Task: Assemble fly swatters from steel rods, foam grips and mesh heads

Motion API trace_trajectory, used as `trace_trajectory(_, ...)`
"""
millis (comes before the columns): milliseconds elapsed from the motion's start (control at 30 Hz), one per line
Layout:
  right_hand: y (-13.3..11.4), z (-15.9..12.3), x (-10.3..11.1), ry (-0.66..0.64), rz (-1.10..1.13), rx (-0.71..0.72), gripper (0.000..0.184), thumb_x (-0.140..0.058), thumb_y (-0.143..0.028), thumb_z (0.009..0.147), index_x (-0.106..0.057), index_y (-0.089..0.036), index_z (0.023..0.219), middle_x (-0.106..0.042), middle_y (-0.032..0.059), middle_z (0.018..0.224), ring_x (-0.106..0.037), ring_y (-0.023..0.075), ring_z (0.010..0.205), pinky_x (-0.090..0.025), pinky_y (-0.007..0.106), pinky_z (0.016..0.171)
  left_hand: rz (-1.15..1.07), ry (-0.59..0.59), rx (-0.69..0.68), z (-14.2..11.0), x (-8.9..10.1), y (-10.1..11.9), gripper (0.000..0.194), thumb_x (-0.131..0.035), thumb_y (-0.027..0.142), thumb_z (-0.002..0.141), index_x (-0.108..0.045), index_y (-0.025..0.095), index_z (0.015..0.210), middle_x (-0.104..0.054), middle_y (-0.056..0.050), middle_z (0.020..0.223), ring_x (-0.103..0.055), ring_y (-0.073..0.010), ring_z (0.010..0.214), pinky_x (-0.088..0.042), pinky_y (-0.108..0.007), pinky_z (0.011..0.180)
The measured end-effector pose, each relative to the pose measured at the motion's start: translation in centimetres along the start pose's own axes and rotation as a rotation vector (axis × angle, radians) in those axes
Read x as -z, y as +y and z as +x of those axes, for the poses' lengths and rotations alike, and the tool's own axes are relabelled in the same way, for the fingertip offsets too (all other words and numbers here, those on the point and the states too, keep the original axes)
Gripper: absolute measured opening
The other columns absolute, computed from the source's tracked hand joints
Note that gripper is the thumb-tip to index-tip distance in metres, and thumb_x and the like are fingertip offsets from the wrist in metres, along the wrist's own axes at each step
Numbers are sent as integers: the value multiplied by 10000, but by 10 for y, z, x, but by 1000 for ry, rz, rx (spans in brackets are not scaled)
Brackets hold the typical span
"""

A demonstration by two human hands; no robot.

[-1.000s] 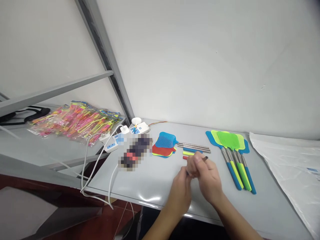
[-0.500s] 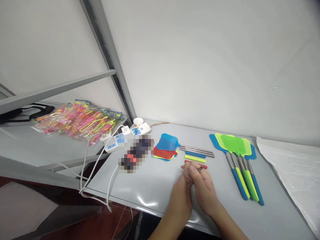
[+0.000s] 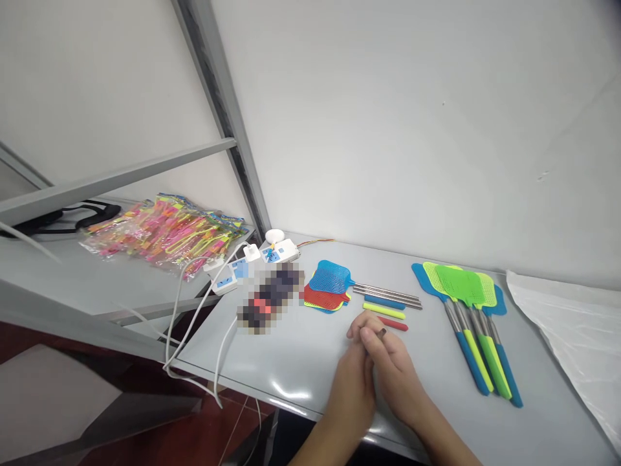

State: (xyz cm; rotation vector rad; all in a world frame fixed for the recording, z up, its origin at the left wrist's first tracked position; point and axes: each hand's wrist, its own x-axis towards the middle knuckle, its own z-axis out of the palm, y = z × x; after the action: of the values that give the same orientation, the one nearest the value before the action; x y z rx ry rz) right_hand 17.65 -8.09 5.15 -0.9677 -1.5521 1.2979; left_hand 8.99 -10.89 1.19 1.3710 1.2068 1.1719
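My left hand (image 3: 353, 375) and my right hand (image 3: 391, 362) are pressed together over the grey table (image 3: 301, 362), fingers closed around a thin metal rod (image 3: 381, 333) whose tip sticks out above the right fingers. Just beyond them lie a red grip sleeve (image 3: 394, 324), a yellow sleeve (image 3: 383, 310) and a blue sleeve (image 3: 385, 301), then bare metal rods (image 3: 388, 294). A stack of loose swatter heads (image 3: 327, 288), blue on top of red and yellow, lies to their left. Several finished fly swatters (image 3: 468, 317) lie to the right.
White power strips (image 3: 252, 265) with trailing cables sit at the table's back left beside a blurred dark object (image 3: 269, 298). A heap of bright packaged items (image 3: 165, 233) lies on the lower shelf at left. A clear plastic bag (image 3: 567, 330) covers the right end.
Both hands have drawn back toward me from the coloured sleeves, staying clasped on the rod. The view has shifted slightly left.
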Motion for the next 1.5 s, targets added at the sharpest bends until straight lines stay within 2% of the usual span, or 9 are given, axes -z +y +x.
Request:
trace_trajectory(133,-18,2,9,-113,-110,14,89,-492,-275,912,-524,-258,993,-522,38,1126,-469,204,1095,-386,330,912,-88,30,-55,0,4,0,279,-380,330,972,-567,171,1104,-648,-75,916,-600,-199,805,-477,-309,749)
trace_trajectory(300,-24,46,22,-191,-285,121,310,-428,-336,935,-468,-266,1234,-491,74,1305,-443,219,1232,-358,406,1032,-121,238,-47,8,19,4,247,-363,347,988,-514,181,1091,-603,-57,915,-576,-188,861,-444,-300,790)
trace_trajectory(400,-5,89,17,-120,-630,97,402,-447,-430,923,-462,-215,1263,-510,115,1308,-494,239,1200,-394,415,1002,-168,301,-13,11,27,4,195,-381,337,985,-479,194,1075,-550,-10,822,-535,-153,772,-419,-264,744)
trace_trajectory(567,39,126,-9,-257,-1118,109,734,-601,-397,834,-315,-74,1429,-326,250,1488,-326,346,1369,-313,472,1075,-185,320,15,9,26,1,133,-447,313,961,-507,195,975,-503,13,799,-461,-126,716,-382,-231,696)
trace_trajectory(733,59,129,-26,-342,-1139,135,501,-569,-332,868,-513,-45,1275,-469,275,1384,-428,371,1302,-365,477,1027,-191,285,-30,8,23,2,146,-444,294,959,-527,181,917,-515,-2,824,-473,-140,771,-384,-236,735)
trace_trajectory(900,43,129,-23,-330,-1098,212,235,-486,-171,882,-618,-149,1075,-645,169,1195,-596,278,1117,-448,388,932,-189,257,-27,8,25,0,167,-425,311,965,-522,184,916,-486,9,792,-438,-132,727,-363,-235,701)
trace_trajectory(1067,-2,124,4,-53,-965,278,251,-400,-185,921,-529,-179,1136,-670,107,1051,-637,219,952,-485,363,837,-190,175,33,8,23,-7,261,-378,399,981,-501,191,882,-381,36,698,-362,-118,639,-311,-232,610)
trace_trajectory(1267,-52,93,28,345,-72,361,59,-525,-233,879,-472,-239,904,-543,-46,670,-566,130,603,-484,261,555,-184,162,62,10,21,-10,304,-373,455,975,-503,190,899,-343,53,650,-316,-108,576,-279,-225,561)
trace_trajectory(1500,-69,64,31,362,-28,296,51,-542,-214,866,-495,-231,874,-477,-67,601,-463,95,505,-398,222,454,-131,150,59,11,21,-7,285,-376,430,979,-512,191,905,-406,42,690,-365,-109,604,-313,-218,597)
